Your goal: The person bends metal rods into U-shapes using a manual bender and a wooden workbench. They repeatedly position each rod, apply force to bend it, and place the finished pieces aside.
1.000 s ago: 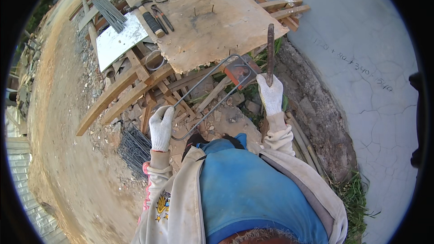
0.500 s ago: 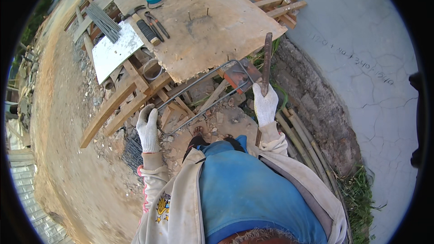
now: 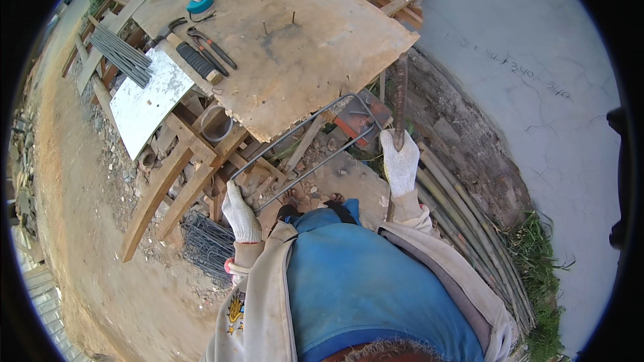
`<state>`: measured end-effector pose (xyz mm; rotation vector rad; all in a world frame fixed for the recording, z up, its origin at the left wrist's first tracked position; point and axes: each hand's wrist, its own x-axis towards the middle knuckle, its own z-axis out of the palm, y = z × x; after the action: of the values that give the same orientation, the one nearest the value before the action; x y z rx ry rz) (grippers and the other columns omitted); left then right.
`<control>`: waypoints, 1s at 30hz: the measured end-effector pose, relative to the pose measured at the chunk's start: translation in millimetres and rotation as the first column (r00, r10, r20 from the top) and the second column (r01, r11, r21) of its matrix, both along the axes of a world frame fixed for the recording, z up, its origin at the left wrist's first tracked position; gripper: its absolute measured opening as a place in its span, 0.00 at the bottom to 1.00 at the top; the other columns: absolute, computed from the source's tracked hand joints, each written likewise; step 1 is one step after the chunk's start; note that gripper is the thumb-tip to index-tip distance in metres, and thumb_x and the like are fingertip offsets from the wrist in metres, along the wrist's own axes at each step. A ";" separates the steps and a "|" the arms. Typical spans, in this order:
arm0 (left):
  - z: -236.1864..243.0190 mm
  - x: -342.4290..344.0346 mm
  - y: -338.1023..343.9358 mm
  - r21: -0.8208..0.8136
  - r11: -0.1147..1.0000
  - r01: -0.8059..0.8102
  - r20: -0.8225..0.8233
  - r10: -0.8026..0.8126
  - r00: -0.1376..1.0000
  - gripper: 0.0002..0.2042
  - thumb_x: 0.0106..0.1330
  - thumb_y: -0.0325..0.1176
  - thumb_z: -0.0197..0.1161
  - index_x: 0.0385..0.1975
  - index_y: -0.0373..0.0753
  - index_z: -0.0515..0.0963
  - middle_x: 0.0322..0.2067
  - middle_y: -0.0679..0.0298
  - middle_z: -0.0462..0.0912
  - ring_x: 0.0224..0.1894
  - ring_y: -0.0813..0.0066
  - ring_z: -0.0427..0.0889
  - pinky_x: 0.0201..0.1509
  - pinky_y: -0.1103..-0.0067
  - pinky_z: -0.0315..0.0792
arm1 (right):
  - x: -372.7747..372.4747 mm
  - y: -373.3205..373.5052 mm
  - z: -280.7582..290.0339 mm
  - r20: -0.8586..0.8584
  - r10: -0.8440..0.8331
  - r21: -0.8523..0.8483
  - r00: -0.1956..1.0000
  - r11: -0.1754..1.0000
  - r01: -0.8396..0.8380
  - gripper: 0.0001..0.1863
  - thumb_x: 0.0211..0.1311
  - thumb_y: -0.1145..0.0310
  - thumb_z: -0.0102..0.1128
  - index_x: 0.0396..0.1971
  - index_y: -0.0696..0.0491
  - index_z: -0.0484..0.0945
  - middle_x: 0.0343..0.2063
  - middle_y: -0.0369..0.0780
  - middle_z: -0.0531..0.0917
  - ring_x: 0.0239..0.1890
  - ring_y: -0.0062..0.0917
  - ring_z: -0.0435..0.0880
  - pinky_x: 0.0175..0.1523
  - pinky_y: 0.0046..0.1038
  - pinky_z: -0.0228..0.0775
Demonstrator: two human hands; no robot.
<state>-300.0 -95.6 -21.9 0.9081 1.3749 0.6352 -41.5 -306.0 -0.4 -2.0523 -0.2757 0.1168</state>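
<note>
A bent steel rod frame (image 3: 310,118), long and roughly rectangular, slants across the space in front of my body. My left hand (image 3: 240,213), in a white knit glove, is closed on its near left end. The frame's far right end, with a hooked tip, lies over a worn orange-red block (image 3: 355,119) beside the board's corner. My right hand (image 3: 401,166), also gloved, is wrapped round an upright rusty metal bar (image 3: 401,90), close to that hooked end. Whether its fingers also touch the rod is hidden.
On the worn wooden board (image 3: 302,47) lie a teal tape measure (image 3: 199,3), a hammer (image 3: 194,59) and pincers (image 3: 211,45); nails stick up from it. Cut rods (image 3: 121,53) rest at the left. Wire pieces (image 3: 206,245) are heaped below. Bamboo poles (image 3: 469,228) lie right.
My left hand has come inward and closer to my body, so the rod frame slants more steeply. My right hand stays on the rusty bar. The view has shifted slightly.
</note>
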 end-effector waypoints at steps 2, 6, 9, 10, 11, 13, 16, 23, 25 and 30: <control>0.2 0.8 1.6 0.030 1.000 0.009 0.037 -0.010 0.999 0.22 0.79 0.55 0.55 0.26 0.44 0.73 0.16 0.71 0.70 0.15 0.82 0.67 0.18 0.81 0.59 | 0.1 -0.5 0.2 -0.010 -0.001 0.002 1.000 1.000 0.001 0.13 0.71 0.62 0.65 0.39 0.58 0.82 0.25 0.38 0.79 0.29 0.21 0.72 0.38 0.28 0.70; 1.1 5.2 8.0 0.045 0.999 -0.004 0.105 -0.001 0.994 0.22 0.79 0.54 0.55 0.27 0.44 0.72 0.17 0.72 0.70 0.15 0.82 0.68 0.18 0.82 0.60 | 0.8 -2.9 -3.7 0.009 0.011 0.041 1.000 0.999 -0.011 0.13 0.70 0.63 0.68 0.38 0.59 0.83 0.25 0.33 0.79 0.28 0.17 0.73 0.36 0.27 0.68; -0.3 8.0 9.2 0.055 0.998 -0.034 0.113 0.027 0.993 0.21 0.79 0.53 0.55 0.28 0.43 0.73 0.17 0.72 0.70 0.16 0.83 0.68 0.19 0.83 0.61 | 2.3 -4.5 -6.2 -0.012 0.010 0.037 1.000 0.999 -0.009 0.12 0.70 0.64 0.68 0.38 0.59 0.83 0.24 0.32 0.79 0.27 0.16 0.72 0.34 0.27 0.66; -1.1 7.8 8.0 0.019 1.000 -0.022 0.115 0.020 0.993 0.21 0.79 0.53 0.54 0.29 0.43 0.74 0.17 0.72 0.70 0.16 0.83 0.69 0.19 0.83 0.62 | 3.6 -4.7 -6.4 -0.011 0.014 0.043 1.000 0.999 -0.014 0.12 0.70 0.64 0.68 0.38 0.60 0.83 0.24 0.32 0.79 0.27 0.16 0.72 0.34 0.26 0.66; -1.9 6.5 6.9 0.013 1.000 -0.021 0.116 0.020 0.993 0.21 0.79 0.52 0.54 0.29 0.42 0.74 0.17 0.72 0.70 0.17 0.83 0.69 0.19 0.83 0.62 | 4.4 -5.1 -6.2 -0.051 0.016 0.041 0.999 0.999 -0.014 0.12 0.70 0.64 0.68 0.38 0.60 0.83 0.24 0.32 0.79 0.27 0.16 0.71 0.34 0.26 0.66; -2.0 0.8 8.7 0.034 0.999 0.032 0.093 -0.036 0.995 0.21 0.80 0.52 0.53 0.30 0.41 0.75 0.18 0.71 0.71 0.17 0.83 0.70 0.19 0.83 0.63 | 7.4 -4.6 -4.5 -0.106 0.022 0.063 0.994 0.998 -0.015 0.12 0.70 0.64 0.68 0.37 0.60 0.83 0.24 0.32 0.79 0.26 0.16 0.70 0.33 0.26 0.65; -0.5 -12.8 7.6 0.080 0.977 0.197 -0.031 -0.195 0.980 0.22 0.81 0.52 0.52 0.32 0.39 0.76 0.19 0.69 0.72 0.17 0.82 0.71 0.18 0.82 0.64 | 11.5 -5.7 -0.6 0.005 0.080 0.038 0.997 0.996 -0.080 0.13 0.70 0.63 0.67 0.37 0.60 0.82 0.23 0.33 0.79 0.26 0.18 0.70 0.34 0.28 0.66; 5.6 -16.1 -6.6 0.036 0.992 0.124 -0.016 -0.124 0.992 0.22 0.79 0.53 0.53 0.29 0.41 0.76 0.17 0.70 0.72 0.14 0.80 0.70 0.16 0.81 0.62 | 24.4 -9.5 14.9 0.003 0.216 -0.108 0.976 0.971 -0.214 0.16 0.70 0.58 0.64 0.39 0.58 0.81 0.26 0.45 0.80 0.30 0.34 0.79 0.39 0.34 0.71; 6.8 -14.0 -8.3 0.062 0.992 0.111 -0.002 -0.111 0.994 0.22 0.78 0.54 0.54 0.28 0.42 0.76 0.16 0.70 0.71 0.14 0.80 0.69 0.16 0.80 0.62 | 28.4 -10.7 18.3 -0.021 0.236 -0.126 0.971 0.963 -0.237 0.16 0.70 0.58 0.64 0.39 0.58 0.81 0.26 0.46 0.81 0.31 0.37 0.80 0.39 0.35 0.71; 5.8 -13.3 -10.5 0.118 0.989 0.084 0.000 -0.084 0.996 0.23 0.78 0.54 0.56 0.26 0.43 0.75 0.15 0.70 0.70 0.13 0.80 0.67 0.16 0.79 0.60 | 30.3 -13.3 15.2 -0.029 0.252 -0.140 0.967 0.957 -0.253 0.16 0.69 0.57 0.64 0.40 0.57 0.82 0.27 0.48 0.82 0.33 0.43 0.83 0.41 0.37 0.73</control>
<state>-313.4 -106.1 -16.1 1.0529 1.2982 0.6590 -11.2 -319.3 14.8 -2.1493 -0.5361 0.3130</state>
